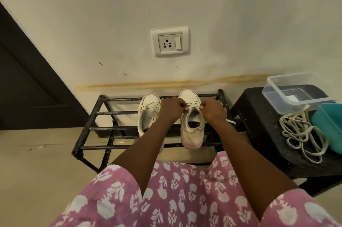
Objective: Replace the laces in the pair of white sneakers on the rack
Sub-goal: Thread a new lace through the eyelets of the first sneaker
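**Lacing in progress on the rack (103,128)**

The left hand (171,108) and right hand (212,109) are each pinching the lace (192,105) at the tongue of a white sneaker (192,132) standing near the rack's right edge, its mate (148,112) just beside it. Loose laces (299,134) are lying on the black stool (259,125) beside the rack.

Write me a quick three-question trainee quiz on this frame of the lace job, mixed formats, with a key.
1. True or false: the left hand and the right hand are both at the left sneaker.
2. The loose laces lie on: A) the rack, B) the black stool, C) the floor.
3. Fill in: the box beside the loose laces, at the picture's right edge, is ___ in colour.
Key: 1 false, both hands pinch the lace of the right sneaker; 2 B; 3 teal.
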